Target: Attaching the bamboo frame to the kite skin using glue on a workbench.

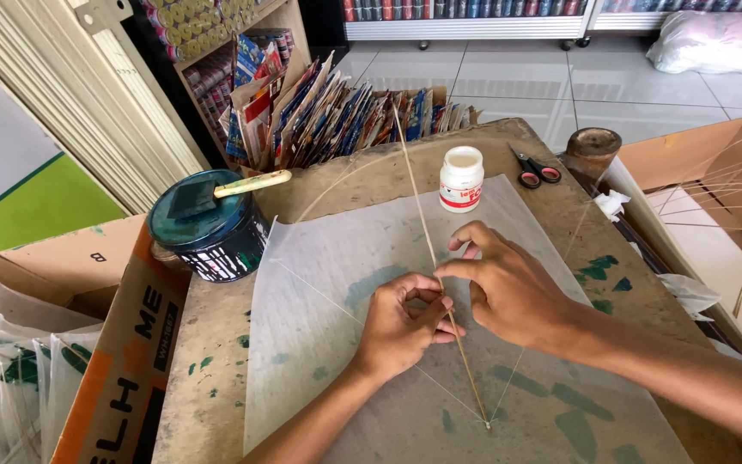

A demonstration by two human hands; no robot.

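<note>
- Step in hand, as judged: seating the thin bamboo spine (440, 275) along the centre of the translucent paper sheet (319, 318), which lies flat on the paint-stained worktable (208, 395).
- Left hand (401, 331): fingers curled, pinching the spine against the sheet near mid-length.
- Right hand (508, 288): fingertips bent down, pressing on the spine just beside the left hand; not closed around it.
- Keep the spine straight from the far tip to the lower corner of the sheet (487, 424); press with fingertips only and avoid creasing the paper.
- Hold pressure close together, then work outward along the stick.
- White glue bottle (461, 179): upright, cap on, at the far edge of the sheet; contents not visible.
- Dark tin (208, 228): lid closed, brush (229, 189) resting on top; contents hidden.
- Cardboard box (714, 189) at right: holds thin bamboo sticks.
- Scissors (536, 168): near the bottle, untouched.
</note>
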